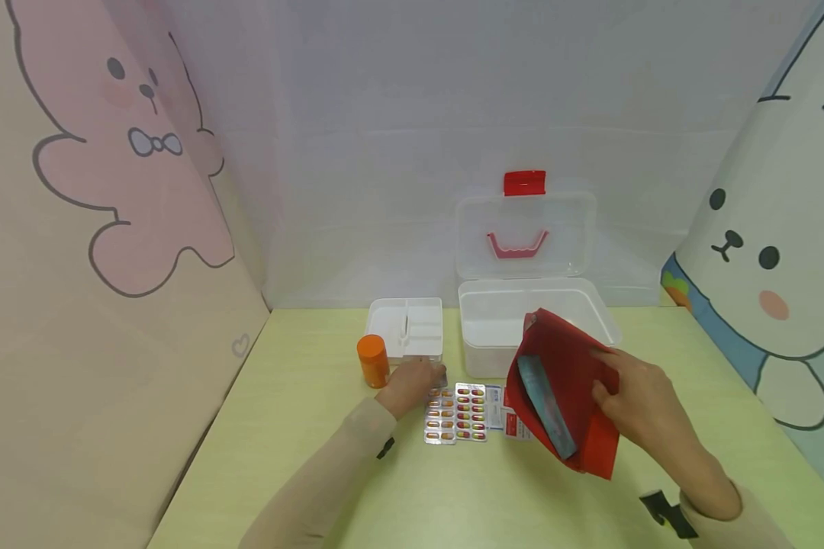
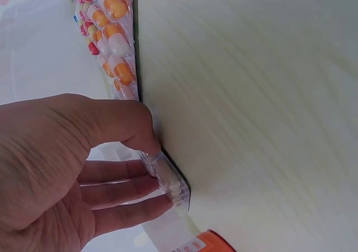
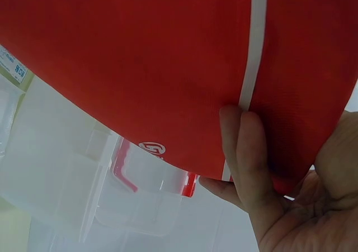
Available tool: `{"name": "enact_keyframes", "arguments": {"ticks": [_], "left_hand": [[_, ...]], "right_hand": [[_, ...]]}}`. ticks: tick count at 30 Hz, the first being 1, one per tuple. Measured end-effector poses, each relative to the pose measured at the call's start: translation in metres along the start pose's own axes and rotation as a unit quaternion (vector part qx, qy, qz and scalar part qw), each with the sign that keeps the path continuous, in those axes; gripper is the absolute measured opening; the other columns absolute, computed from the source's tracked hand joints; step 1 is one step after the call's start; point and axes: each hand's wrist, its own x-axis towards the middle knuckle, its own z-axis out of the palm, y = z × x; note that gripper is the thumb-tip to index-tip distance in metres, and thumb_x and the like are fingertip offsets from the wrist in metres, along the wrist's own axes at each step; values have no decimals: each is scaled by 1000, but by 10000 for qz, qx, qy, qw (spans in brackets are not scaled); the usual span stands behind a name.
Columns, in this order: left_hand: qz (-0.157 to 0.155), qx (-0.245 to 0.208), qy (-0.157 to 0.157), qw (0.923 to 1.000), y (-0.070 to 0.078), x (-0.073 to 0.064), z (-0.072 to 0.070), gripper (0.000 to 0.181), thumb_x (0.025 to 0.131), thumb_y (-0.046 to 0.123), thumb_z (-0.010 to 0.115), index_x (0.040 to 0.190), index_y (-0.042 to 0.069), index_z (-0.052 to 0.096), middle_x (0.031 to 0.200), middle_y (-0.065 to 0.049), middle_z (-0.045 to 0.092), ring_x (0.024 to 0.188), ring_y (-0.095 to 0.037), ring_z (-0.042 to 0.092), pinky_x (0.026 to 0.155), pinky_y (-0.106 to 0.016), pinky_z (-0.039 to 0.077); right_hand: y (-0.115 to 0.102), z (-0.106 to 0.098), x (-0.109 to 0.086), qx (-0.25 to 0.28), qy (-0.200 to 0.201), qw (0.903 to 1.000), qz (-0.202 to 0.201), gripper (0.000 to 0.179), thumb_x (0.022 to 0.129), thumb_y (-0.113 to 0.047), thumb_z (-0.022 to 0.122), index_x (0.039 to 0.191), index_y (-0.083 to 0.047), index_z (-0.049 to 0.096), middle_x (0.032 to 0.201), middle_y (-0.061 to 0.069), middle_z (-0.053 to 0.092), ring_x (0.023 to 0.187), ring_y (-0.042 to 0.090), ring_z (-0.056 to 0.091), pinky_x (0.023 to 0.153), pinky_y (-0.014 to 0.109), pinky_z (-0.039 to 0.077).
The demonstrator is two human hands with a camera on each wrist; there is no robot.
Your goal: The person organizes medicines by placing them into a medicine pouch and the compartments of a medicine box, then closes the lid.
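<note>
My left hand (image 1: 410, 386) pinches a small blister pack of white tablets (image 2: 172, 180) between thumb and fingers, just above the table; in the head view the hand hides most of it. Beside it lie a blister pack of orange-and-white capsules (image 1: 440, 424) and one of red-and-yellow capsules (image 1: 471, 412). My right hand (image 1: 642, 396) grips the edge of a red fabric pouch (image 1: 577, 358), tilted so its open mouth shows. Inside the pouch lies a pale blue packet (image 1: 548, 404). The right wrist view shows the pouch's outside with a white stripe.
An orange bottle (image 1: 374, 361) stands left of my left hand. Behind it sits a white compartment tray (image 1: 384, 313). An open clear box (image 1: 484, 362) with a raised lid (image 1: 570, 229) is at the back. Small packets (image 1: 494, 408) lie partly under the pouch.
</note>
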Motion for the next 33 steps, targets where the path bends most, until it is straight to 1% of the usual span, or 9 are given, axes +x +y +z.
{"name": "enact_keyframes", "arguments": {"ticks": [3,7,12,19,23,30,33], "left_hand": [[24,-6,-69,10000,-1,0,-1,41,92,14,69,129,24,58,109,-6,66,86,-17,61,78,-28,58],[-15,-215,-151,9997,-1,1,-2,40,92,17,69,130,25,60,111,-4,67,88,-17,60,84,-29,57],[-67,-303,-196,9993,0,3,-2,41,93,17,68,132,26,59,114,-4,68,91,-18,61,89,-32,56],[-45,-296,-87,9995,-2,3,0,47,91,14,70,134,27,55,116,-4,66,96,-19,63,87,-31,57],[-71,-326,-9,9994,-2,2,2,47,91,15,69,135,27,55,116,-5,65,97,-20,63,87,-32,57],[-174,-454,-97,9988,-3,3,3,50,91,18,70,138,27,54,118,-5,65,98,-21,63,90,-34,56],[-202,-523,-44,9984,-4,4,4,49,90,19,72,136,23,57,117,-6,66,98,-21,63,91,-34,55]], "right_hand": [[0,0,0,48,-12,10000,11,46,83,-3,66,126,12,56,109,31,65,76,32,63,60,43,58],[-1,0,0,55,-24,10000,1,45,83,-3,65,125,11,57,108,30,65,74,29,62,59,41,58],[-1,0,0,43,-14,10000,-25,45,83,-3,65,124,11,57,107,30,65,73,27,61,58,40,57],[-2,-1,0,2,-83,10000,41,46,83,-4,66,125,11,57,108,30,65,73,26,60,58,38,56],[-2,0,-1,39,-109,9999,63,46,83,-4,65,126,11,57,108,30,65,73,25,60,58,38,56],[-1,0,-2,84,-97,9999,18,45,83,-4,65,126,11,57,106,29,66,72,24,59,57,36,56],[-1,0,-2,88,-63,9999,-21,45,83,-3,65,125,11,57,106,28,66,71,23,58,57,36,55]]}}
